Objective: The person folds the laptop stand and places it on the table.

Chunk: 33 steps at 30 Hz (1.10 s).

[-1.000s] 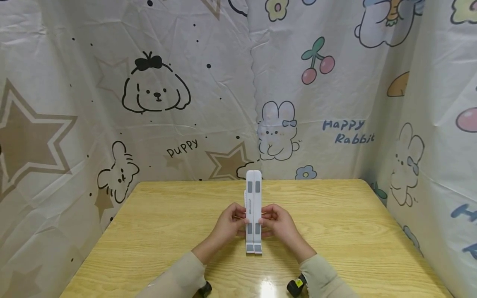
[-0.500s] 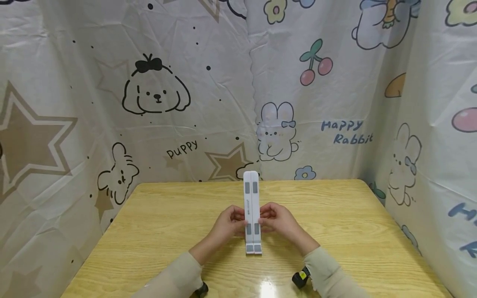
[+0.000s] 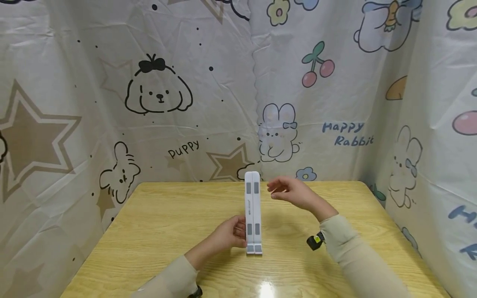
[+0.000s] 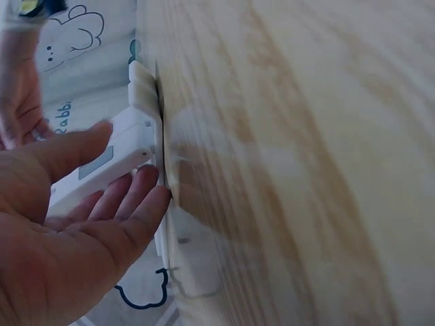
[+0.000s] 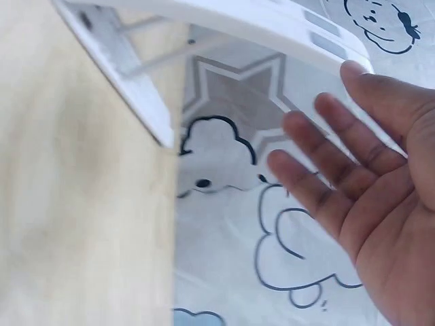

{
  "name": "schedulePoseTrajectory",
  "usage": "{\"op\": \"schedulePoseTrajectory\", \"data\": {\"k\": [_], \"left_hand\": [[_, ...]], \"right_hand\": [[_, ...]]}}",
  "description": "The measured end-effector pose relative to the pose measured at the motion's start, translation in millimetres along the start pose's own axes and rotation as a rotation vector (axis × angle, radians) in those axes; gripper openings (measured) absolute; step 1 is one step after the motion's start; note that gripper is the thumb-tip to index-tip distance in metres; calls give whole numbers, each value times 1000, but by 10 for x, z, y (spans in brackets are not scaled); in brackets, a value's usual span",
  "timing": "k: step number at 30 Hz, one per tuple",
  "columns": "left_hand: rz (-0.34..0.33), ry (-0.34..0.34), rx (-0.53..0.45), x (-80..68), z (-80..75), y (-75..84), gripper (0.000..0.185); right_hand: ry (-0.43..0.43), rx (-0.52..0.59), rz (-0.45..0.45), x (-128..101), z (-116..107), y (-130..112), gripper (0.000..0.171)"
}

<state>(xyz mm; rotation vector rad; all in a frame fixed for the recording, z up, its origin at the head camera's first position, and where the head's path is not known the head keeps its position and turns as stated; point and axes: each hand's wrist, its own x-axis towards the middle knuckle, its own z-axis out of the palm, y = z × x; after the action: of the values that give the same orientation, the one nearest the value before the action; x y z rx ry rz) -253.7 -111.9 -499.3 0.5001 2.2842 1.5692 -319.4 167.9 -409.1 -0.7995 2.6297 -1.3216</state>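
A white folding laptop stand [image 3: 252,207] with grey pads stands upright and unfolded at the middle of the table. My left hand [image 3: 228,235] is at its lower left side, with the thumb near the front edge and loosely bent fingers close to the base. In the left wrist view, the stand's lower end [image 4: 119,146] shows between the thumb and fingers of that hand [image 4: 88,217]. Apart from the stand, my right hand [image 3: 292,191] is raised to the right of its upper end. The right wrist view shows this hand [image 5: 380,197] with spread fingers, its thumb tip overlapping the stand's top end [image 5: 326,37].
The wood-grain table [image 3: 179,215] has a cartoon-print cloth [image 3: 208,95] hanging around its back and sides. A black wrist camera [image 3: 315,241] sits at the right sleeve. Light glares off the table's front [image 3: 266,289].
My right hand has let go of the stand's side and moved up and to the right. My left hand has slid slightly down and its hold has loosened. The stand remains in place.
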Motion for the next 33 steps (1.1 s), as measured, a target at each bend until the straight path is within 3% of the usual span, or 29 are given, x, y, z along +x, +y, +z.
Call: {"op": "schedulePoseTrajectory", "data": {"k": [4, 9, 14, 21, 33], "left_hand": [[0, -46, 40, -29, 8, -5, 69], [18, -47, 46, -53, 29, -23, 69], [31, -29, 93, -60, 75, -37, 68], [10, -4, 250, -34, 96, -72, 71], [33, 0, 445, -14, 134, -8, 80]], "right_hand": [[4, 0, -74, 132, -144, -99, 32], [-3, -7, -125, 305, -190, -178, 42], [-70, -59, -185, 449, -186, -174, 51], [-128, -135, -178, 542, -167, -210, 59], [-104, -50, -155, 572, -157, -116, 54]]}}
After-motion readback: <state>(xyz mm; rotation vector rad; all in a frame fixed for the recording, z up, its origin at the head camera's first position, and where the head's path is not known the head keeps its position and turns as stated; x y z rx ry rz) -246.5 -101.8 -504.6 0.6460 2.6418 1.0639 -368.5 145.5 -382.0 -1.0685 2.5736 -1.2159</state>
